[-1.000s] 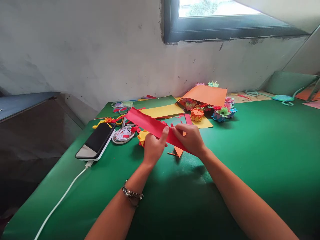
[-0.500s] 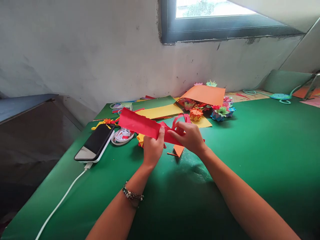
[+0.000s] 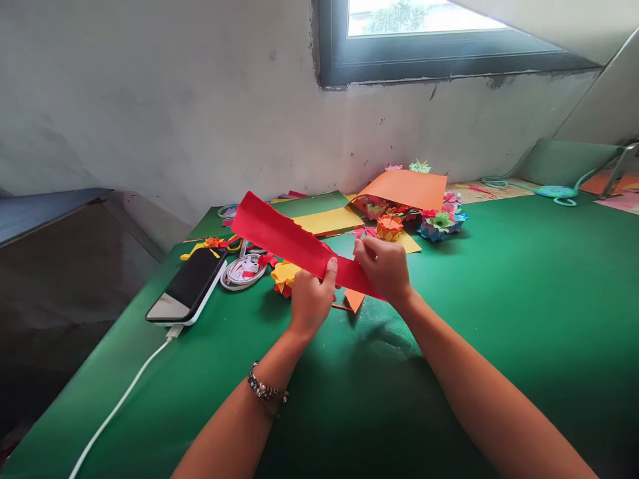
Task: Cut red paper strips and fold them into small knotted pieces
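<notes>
A long strip of red paper [image 3: 284,236] with a ragged upper edge slants over the table, its left end higher. My left hand [image 3: 313,289] grips it near the middle of its lower edge, thumb on top. Towards the right end, my right hand [image 3: 387,266] is closed, its curled fingers pinching the red paper near the upper edge; the fingertips are partly hidden. Behind the left hand lies a yellow and red folded-paper piece [image 3: 285,274]. Below the strip, an orange paper scrap [image 3: 354,300] rests on the green table [image 3: 499,319].
To the left lie a phone on a white block [image 3: 188,285] with a white cable [image 3: 120,399], and a coiled cable [image 3: 243,271]. Scissors [image 3: 234,245] are partly covered. At the back are yellow paper [image 3: 327,221], an orange sheet [image 3: 407,189] and several paper flowers [image 3: 442,225].
The strip's left end has tilted up, and my left hand has shifted slightly right. The curled red strip looping above my right hand no longer shows there; that hand's fingers have curled tighter.
</notes>
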The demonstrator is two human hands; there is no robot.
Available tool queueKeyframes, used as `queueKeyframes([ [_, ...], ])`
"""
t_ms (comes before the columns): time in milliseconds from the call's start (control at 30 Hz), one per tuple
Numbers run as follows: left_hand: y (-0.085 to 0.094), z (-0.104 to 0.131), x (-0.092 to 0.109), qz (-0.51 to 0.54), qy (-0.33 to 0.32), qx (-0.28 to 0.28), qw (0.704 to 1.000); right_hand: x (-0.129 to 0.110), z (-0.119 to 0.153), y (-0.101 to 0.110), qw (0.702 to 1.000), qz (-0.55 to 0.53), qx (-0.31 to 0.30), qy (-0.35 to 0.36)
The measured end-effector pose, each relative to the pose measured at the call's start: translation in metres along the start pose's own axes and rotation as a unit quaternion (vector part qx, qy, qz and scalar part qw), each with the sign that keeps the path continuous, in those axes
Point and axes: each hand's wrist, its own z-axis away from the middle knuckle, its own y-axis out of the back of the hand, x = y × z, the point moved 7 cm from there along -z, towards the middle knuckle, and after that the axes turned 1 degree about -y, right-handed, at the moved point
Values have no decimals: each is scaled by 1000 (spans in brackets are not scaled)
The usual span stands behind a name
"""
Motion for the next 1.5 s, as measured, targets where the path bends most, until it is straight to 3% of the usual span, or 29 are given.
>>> queueKeyframes([
  [100,4,-2,-2,15,17,11,1000,-6,0,-5,997,-42,-53,38],
  [233,8,-3,-7,26,44,32,998,-12,4,-15,991,-19,-106,78],
  [367,9,-3,-6,14,37,37,999,-11,4,-18,990,16,-107,85],
  [567,11,-3,-6,36,39,43,998,0,-1,-2,999,0,-33,10],
  [667,13,-5,-9,62,50,52,995,-5,0,-5,995,-46,-68,48],
  [800,17,-6,-12,87,59,75,992,-10,2,-14,989,-30,-112,96],
  [1000,-1,-4,-12,99,77,-21,992,-17,5,-15,986,-20,-96,132],
  [1100,-3,-3,-10,96,73,-17,993,-23,9,-18,982,8,-100,159],
  [1233,-1,-2,-7,67,57,7,996,-12,5,-14,990,72,-67,102],
  [1333,2,-3,-6,59,39,20,997,-3,2,-10,996,48,-59,50],
  [1500,4,-3,-11,84,70,33,993,-11,3,-13,991,-33,-110,68],
])
